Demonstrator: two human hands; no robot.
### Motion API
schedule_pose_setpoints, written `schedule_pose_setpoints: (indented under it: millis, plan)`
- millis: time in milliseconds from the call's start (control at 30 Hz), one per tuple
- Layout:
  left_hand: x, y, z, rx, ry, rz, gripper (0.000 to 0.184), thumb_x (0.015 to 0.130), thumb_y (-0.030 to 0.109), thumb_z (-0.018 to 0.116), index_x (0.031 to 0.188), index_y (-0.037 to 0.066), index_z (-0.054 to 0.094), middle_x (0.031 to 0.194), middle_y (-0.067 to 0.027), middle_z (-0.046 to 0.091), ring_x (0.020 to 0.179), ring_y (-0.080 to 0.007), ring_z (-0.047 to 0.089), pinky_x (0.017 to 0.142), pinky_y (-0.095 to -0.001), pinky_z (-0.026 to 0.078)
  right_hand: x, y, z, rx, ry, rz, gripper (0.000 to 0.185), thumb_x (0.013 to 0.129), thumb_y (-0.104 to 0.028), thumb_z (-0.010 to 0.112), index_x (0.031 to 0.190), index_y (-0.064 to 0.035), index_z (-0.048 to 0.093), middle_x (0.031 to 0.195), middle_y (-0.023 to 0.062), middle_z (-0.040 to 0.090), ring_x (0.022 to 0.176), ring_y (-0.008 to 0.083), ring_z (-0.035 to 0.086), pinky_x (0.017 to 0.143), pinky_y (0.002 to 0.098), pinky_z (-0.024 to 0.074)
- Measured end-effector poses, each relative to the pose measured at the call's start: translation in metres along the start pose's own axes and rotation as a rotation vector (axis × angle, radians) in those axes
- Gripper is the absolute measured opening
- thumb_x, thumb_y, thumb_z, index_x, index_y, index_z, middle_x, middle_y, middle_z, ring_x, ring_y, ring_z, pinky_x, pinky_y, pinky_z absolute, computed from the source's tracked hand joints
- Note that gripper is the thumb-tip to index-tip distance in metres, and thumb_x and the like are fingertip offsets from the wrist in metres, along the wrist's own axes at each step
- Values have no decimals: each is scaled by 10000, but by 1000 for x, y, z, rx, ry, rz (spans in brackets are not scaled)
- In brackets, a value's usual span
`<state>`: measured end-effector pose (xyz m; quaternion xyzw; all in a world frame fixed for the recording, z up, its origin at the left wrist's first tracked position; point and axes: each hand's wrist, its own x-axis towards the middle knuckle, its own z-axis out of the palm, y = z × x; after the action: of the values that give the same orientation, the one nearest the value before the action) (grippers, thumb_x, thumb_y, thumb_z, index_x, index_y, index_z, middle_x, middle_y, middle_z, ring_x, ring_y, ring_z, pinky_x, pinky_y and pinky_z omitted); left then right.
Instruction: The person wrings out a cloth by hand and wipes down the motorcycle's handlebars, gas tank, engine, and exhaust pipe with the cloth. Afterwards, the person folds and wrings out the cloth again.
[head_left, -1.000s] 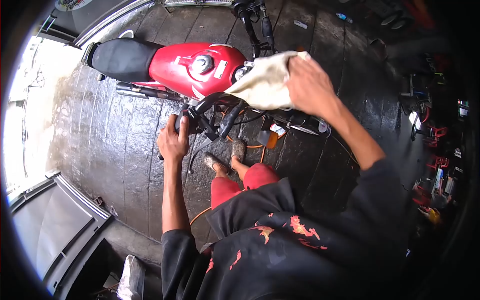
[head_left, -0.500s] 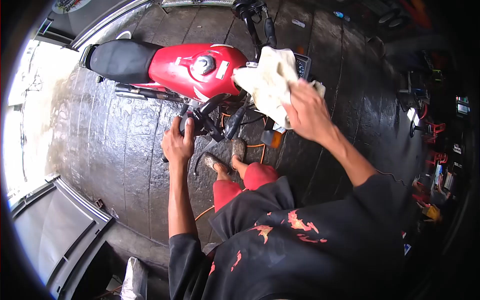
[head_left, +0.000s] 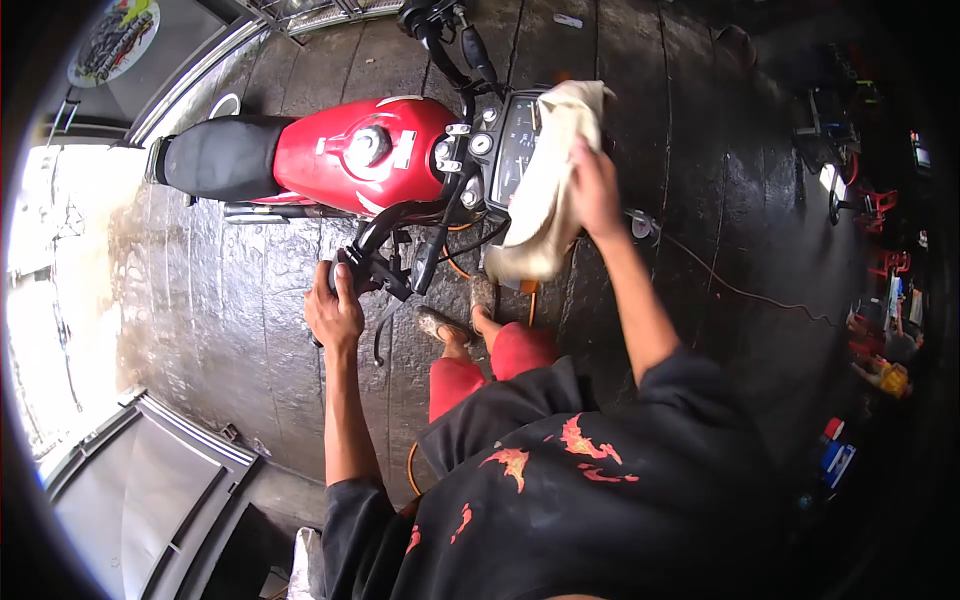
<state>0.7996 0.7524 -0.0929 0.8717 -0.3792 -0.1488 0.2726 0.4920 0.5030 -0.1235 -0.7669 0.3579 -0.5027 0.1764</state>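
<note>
My left hand (head_left: pixel 335 308) is wrapped round the near handlebar grip of a red motorcycle (head_left: pixel 400 150), close to its lever (head_left: pixel 380 335). A cream cloth (head_left: pixel 550 185) is in my right hand (head_left: pixel 596 190), which is somewhat blurred. The cloth lies over the front part of the instrument panel (head_left: pixel 515 150) and hangs down toward me. Two dials and the ignition lock (head_left: pixel 480 145) show beside it. The motorcycle's black seat (head_left: pixel 222 157) points left, and the far handlebar grip (head_left: pixel 478 52) is at the top.
Dark wet floor (head_left: pixel 215 290) surrounds the motorcycle. An orange cable (head_left: pixel 412 470) runs past my feet (head_left: pixel 445 325). At the lower left is a grey metal panel (head_left: pixel 140 490). Red items and tools (head_left: pixel 880 260) lie along the right side. A thin cord (head_left: pixel 740 290) crosses the floor.
The cloth in my right hand has moved off the handlebar centre to the front of the instrument panel, uncovering the ignition lock. The view has shifted. My left hand stays on the grip.
</note>
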Motion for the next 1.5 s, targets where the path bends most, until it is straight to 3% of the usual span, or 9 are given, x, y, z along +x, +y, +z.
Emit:
schedule_pose_setpoints:
  millis: [167,400,533,667,900,1000,1133,1300,1500]
  plan:
    - [-10,18,-2,35,-1,-64,498,1021,508,419,956,66,640,756,-207,689,744,-473,654,678,-528,464,49,10,16,291,78,646,462,1089,-341,428,1000,38,675,799,96,618,750,165,530,686,357,432]
    - [4,-4,3,18,71,2,494,1013,522,430,987,77,643,775,-218,684,775,-464,660,690,-524,474,-45,-48,0,449,68,499,401,1095,-170,414,1400,80,488,1354,187,602,1234,206,555,1048,336,416]
    - [-4,15,-8,8,-32,-53,507,1015,539,430,976,75,629,776,-232,686,778,-475,662,709,-529,478,53,-31,9,375,-38,605,353,1092,-254,459,1168,32,651,1093,155,697,902,200,628,818,341,489]
    - [-4,10,-7,61,-10,-54,527,990,576,463,1008,79,636,803,-256,694,804,-483,671,725,-547,490,36,-119,-20,-231,-358,-296,318,985,-70,573,1242,112,613,1272,281,640,1238,399,610,1029,397,480]
    - [5,-19,-10,-161,-175,-90,668,1044,592,261,1114,67,667,759,-260,640,794,-456,644,752,-527,461,66,-106,44,-659,-717,-259,317,972,-213,550,1120,46,661,1377,289,563,1349,404,488,1157,532,322]
    - [0,-37,-26,-587,-169,-65,807,1055,623,159,1162,23,687,824,-168,669,818,-330,654,801,-458,476,53,-156,35,150,-1061,255,260,1004,-184,581,1105,32,686,1019,155,716,870,268,663,862,367,508]
    - [-26,-90,-36,-344,-130,-213,809,1044,643,212,1072,12,717,846,-158,696,818,-296,677,798,-434,505,68,-177,86,641,-880,253,263,1034,-205,565,1169,-4,666,876,42,668,805,76,583,687,271,481]
    - [-45,-97,-12,-363,-49,-273,642,1064,497,402,788,-41,618,604,-240,531,600,-370,603,635,-480,443,48,-205,153,-108,-1171,-243,353,992,-436,521,1020,-133,701,851,218,698,806,439,678,727,533,529]
    - [-54,-101,-5,-720,23,-283,615,1082,462,395,847,-22,692,583,-135,588,530,-227,582,569,-390,448,84,-180,200,157,-1268,510,421,1001,-347,505,849,-26,733,742,98,711,680,163,675,657,332,532]
